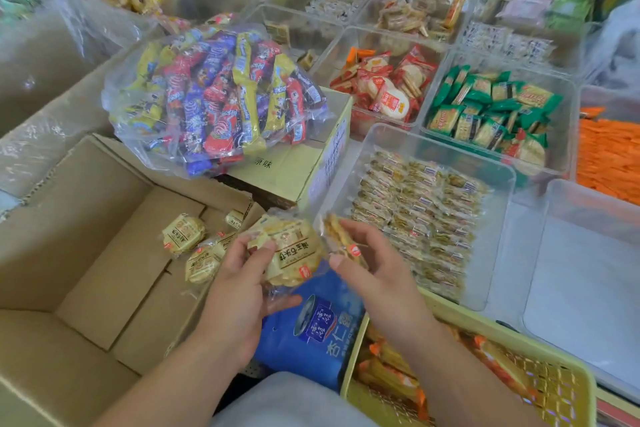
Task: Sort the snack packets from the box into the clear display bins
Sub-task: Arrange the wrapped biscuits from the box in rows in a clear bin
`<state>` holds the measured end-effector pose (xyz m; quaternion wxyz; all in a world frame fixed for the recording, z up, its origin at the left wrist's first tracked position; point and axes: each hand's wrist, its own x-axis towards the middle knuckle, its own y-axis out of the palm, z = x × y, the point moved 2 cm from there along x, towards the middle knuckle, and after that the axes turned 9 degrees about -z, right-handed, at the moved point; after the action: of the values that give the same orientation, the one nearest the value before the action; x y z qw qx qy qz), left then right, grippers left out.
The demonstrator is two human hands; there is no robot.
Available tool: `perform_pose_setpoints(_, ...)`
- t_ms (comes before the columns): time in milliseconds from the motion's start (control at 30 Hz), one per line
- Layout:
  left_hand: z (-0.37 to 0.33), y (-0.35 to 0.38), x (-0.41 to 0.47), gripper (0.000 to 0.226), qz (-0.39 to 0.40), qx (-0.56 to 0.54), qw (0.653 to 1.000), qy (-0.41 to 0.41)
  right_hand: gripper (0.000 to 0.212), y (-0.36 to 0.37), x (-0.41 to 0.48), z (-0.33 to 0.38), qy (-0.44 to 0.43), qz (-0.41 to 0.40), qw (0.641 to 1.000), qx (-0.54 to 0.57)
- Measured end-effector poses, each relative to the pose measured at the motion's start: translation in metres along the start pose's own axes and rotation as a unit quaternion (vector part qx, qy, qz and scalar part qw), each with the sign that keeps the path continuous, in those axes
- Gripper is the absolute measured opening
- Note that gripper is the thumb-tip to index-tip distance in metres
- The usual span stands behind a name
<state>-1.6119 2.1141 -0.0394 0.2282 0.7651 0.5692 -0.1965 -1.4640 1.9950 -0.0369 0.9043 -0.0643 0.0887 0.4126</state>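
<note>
An open cardboard box [79, 239] sits at the lower left with three pale cracker packets [183, 233] lying on its bottom. My left hand [242, 288] grips a small stack of round cracker packets [294, 253] just past the box's right flap. My right hand [374, 270] pinches another cracker packet [337, 236] edge-on, right beside that stack. Directly behind my right hand stands a clear display bin [498, 177] partly filled with rows of the same kind of packets [415, 215].
A bag of colourful snack sticks [214, 94] lies on a closed carton [304, 163] behind the box. Clear bins hold red packets [384, 83], green packets [491, 107] and orange packets [609, 156]. A yellow basket [561, 371] and a blue bag [311, 329] sit near me.
</note>
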Motion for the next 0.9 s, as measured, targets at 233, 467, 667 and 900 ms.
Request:
perform_pose_setpoints(233, -0.011, -0.01, 0.006, 0.019, 0.001, -0.029, 1.0, 0.01, 0.052, -0.043, 0.083, -0.023, 0.027, -0.04, 0.97, -0.239)
perform_pose_setpoints(467, -0.008, -0.028, 0.002, 0.026, -0.007, -0.049, 0.999, 0.007, 0.055, -0.033, 0.123, -0.052, 0.043, 0.12, 0.878, -0.461)
perform_pose_setpoints(667, -0.011, -0.032, 0.001, 0.024, -0.004, -0.067, 0.998, 0.0, 0.062, -0.04, 0.127, -0.051, 0.064, 0.204, 0.844, -0.492)
perform_pose_setpoints(900, -0.015, -0.026, -0.004, 0.024, 0.008, -0.055, 0.998, 0.005, 0.057, -0.027, 0.122, -0.056, 0.026, 0.157, 0.854, -0.495)
